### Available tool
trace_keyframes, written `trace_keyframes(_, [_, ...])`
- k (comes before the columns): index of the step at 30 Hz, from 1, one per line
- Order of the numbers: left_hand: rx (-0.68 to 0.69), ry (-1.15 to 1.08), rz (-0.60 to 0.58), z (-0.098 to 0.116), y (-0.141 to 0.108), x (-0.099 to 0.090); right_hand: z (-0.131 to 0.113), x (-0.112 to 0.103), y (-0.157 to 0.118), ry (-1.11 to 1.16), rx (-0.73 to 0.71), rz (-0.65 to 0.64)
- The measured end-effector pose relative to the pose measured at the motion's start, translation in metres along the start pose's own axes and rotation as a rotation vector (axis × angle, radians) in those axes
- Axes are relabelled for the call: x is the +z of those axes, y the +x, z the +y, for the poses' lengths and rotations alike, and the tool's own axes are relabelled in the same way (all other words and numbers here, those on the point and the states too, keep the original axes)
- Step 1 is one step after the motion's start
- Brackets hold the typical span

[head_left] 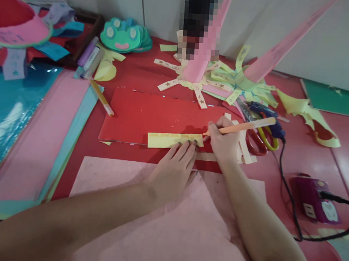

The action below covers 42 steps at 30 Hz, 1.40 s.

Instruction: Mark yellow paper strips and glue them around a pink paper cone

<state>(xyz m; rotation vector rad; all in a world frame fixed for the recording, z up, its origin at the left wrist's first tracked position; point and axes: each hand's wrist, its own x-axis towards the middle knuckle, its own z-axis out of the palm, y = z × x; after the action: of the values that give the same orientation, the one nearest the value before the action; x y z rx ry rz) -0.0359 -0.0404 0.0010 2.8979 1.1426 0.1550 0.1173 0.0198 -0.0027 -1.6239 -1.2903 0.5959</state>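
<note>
My left hand (177,162) lies with its fingers stretched out, the fingertips resting on a pale yellow paper strip (162,140). Orange marks run along the strip's upper edge. My right hand (222,141) is closed round an orange marker (242,125), whose tip is near the strip's right end. Beneath the strip is a red board (140,112) with worn edges. More pale paper strips (244,148) lie beside and partly under my right hand. Close to its right are scissors with red handles (255,143) and a blue glue gun (266,116).
Pink paper cones with strips (196,69) stand at the back, near green frog cutouts (122,35). Another marker (102,98) lies left of the board. Stacked coloured sheets (44,138) cover the left side. A purple power strip (316,198) and a black cord (285,192) occupy the right.
</note>
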Motion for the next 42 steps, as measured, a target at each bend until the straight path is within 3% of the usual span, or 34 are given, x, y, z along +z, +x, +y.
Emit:
trace_keyframes(4, [0.004,-0.029,-0.008,-0.001,0.000,-0.001,0.001,-0.005,0.005,0.017,-0.022,0.082])
trace_keyframes(13, [0.013,-0.046,-0.015,-0.001,-0.003,-0.001,0.001,-0.005,0.001,0.112,-0.015,0.051])
trace_keyframes(20, [0.018,-0.018,-0.041,-0.002,-0.001,-0.001,-0.014,-0.005,-0.008,0.061,0.055,-0.106])
trace_keyframes(28, [0.024,-0.014,-0.029,-0.002,-0.001,0.001,-0.014,-0.010,-0.008,-0.252,-0.274,-0.042])
trace_keyframes(31, [0.028,-0.006,-0.049,-0.002,-0.002,0.000,-0.017,-0.012,-0.008,-0.297,-0.330,-0.055])
trace_keyframes(42, [0.021,0.017,-0.046,0.000,-0.002,-0.002,-0.008,-0.008,-0.008,0.070,-0.044,-0.057])
